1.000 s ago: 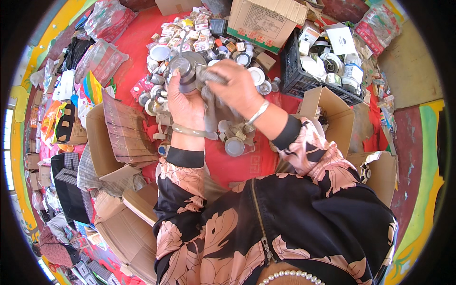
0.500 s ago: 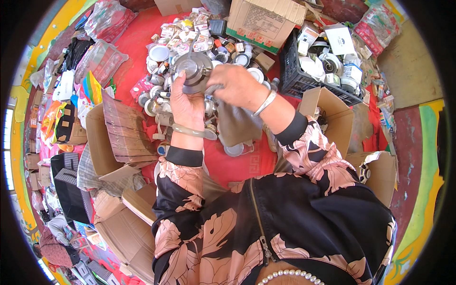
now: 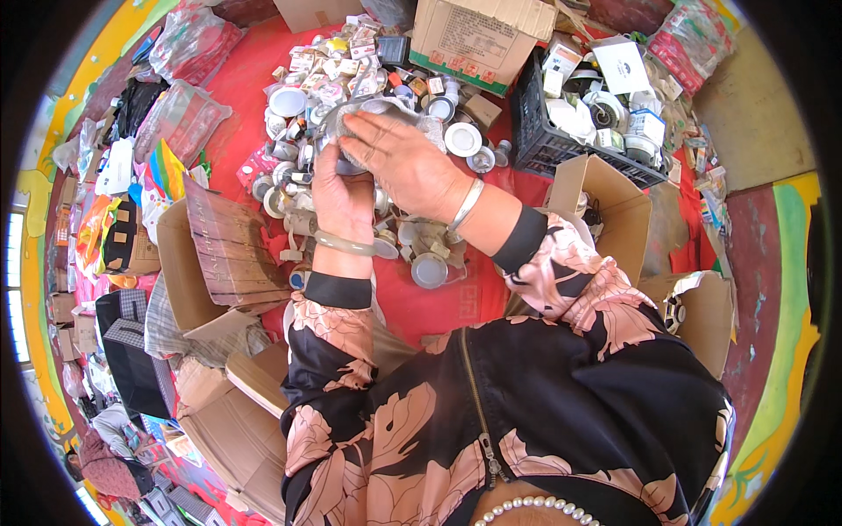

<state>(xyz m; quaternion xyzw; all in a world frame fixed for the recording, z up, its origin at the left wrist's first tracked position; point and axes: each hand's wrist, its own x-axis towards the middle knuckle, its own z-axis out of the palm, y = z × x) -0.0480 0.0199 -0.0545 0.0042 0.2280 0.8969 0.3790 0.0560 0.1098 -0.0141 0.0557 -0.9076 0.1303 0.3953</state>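
Both hands are meeting above the red mat (image 3: 438, 307), close together around one round grey metal fitting (image 3: 373, 114). Her left hand (image 3: 342, 197) is reaching up from below, wrist bent back and fingers curled under the fitting, gripping it. Her right hand (image 3: 408, 162) is lying across the top, palm down, fingers spread flat and pressing a grey cloth (image 3: 430, 127) onto it. Which way the fitting's long axis is running cannot be told. It is hanging over a heap of similar round fittings (image 3: 421, 254).
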